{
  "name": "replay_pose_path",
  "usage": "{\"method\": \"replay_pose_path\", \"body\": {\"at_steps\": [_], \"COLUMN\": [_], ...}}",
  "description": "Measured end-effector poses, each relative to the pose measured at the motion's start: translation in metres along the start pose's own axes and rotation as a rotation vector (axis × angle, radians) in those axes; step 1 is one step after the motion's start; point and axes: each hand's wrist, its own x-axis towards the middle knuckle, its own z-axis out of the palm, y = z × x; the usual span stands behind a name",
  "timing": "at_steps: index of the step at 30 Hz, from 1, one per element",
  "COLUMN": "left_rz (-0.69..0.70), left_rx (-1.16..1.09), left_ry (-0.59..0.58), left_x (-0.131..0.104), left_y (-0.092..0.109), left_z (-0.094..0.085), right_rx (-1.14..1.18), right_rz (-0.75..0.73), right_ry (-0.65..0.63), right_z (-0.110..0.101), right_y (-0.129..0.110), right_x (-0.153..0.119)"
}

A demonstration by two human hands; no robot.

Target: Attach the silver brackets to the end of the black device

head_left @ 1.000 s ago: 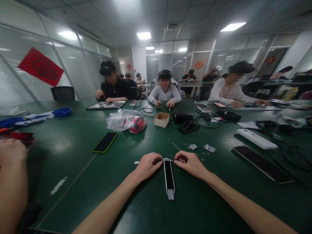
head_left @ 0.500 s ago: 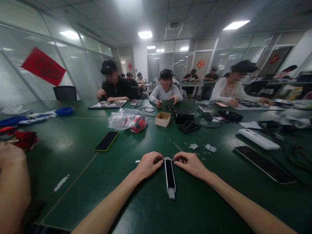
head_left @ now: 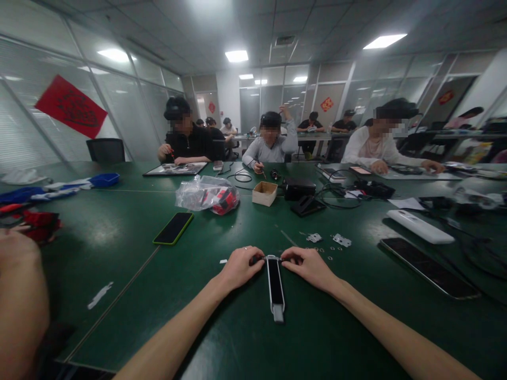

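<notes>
A narrow device (head_left: 276, 282) with a black face, a white rim and a grey lower end lies on the green table (head_left: 222, 338). My left hand (head_left: 242, 266) is at its upper left corner, fingers pinched on a small dark part. At the upper right corner my right hand (head_left: 307, 265) is closed too; what its fingertips hold is too small to make out. Small metal plates (head_left: 341, 240) and several little rings (head_left: 330, 258) lie beyond my right hand.
A green-edged phone (head_left: 173, 228) lies left, a bagged red item (head_left: 225, 200) and a small box (head_left: 264, 193) ahead. On the right are a dark phone (head_left: 430, 267) and a white device (head_left: 420, 226). Another person's arm (head_left: 21, 295) reaches in at the left edge.
My right fingertips have shifted very slightly left, nearer the device. The person across the table has raised one hand to the head. My left hand looks unchanged.
</notes>
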Motion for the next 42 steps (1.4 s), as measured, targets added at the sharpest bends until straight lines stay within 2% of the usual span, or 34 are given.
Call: {"method": "replay_pose_path", "body": {"at_steps": [14, 24, 28, 32, 34, 37, 39, 42], "left_rz": [0.0, -0.013, -0.02, -0.015, -0.005, -0.005, -0.013, -0.02], "left_rx": [-0.015, -0.018, -0.016, -0.021, -0.03, -0.045, -0.051, -0.059], "left_ry": [0.014, 0.01, 0.007, -0.007, -0.002, -0.002, -0.008, -0.009], "left_x": [0.0, -0.001, 0.0, 0.0, 0.0, 0.0, 0.002, 0.003], "left_y": [-0.001, -0.002, -0.001, -0.001, -0.003, -0.004, -0.002, 0.004], "left_z": [0.002, 0.001, 0.001, 0.0, -0.001, 0.0, 0.004, 0.007], "right_rx": [-0.049, -0.058, -0.129, -0.279, -0.362, -0.426, -0.412, -0.344], "right_rz": [-0.078, -0.06, -0.097, -0.097, -0.019, 0.153, 0.235, 0.283], "right_ry": [0.039, 0.005, 0.052, 0.091, 0.034, -0.135, -0.214, -0.234], "right_z": [0.009, 0.003, -0.015, -0.05, -0.067, -0.085, -0.09, -0.093], "right_y": [0.008, 0.007, 0.013, 0.025, 0.033, 0.047, 0.055, 0.063], "right_x": [0.003, 0.0, -0.002, -0.004, -0.005, -0.008, -0.01, -0.012]}}
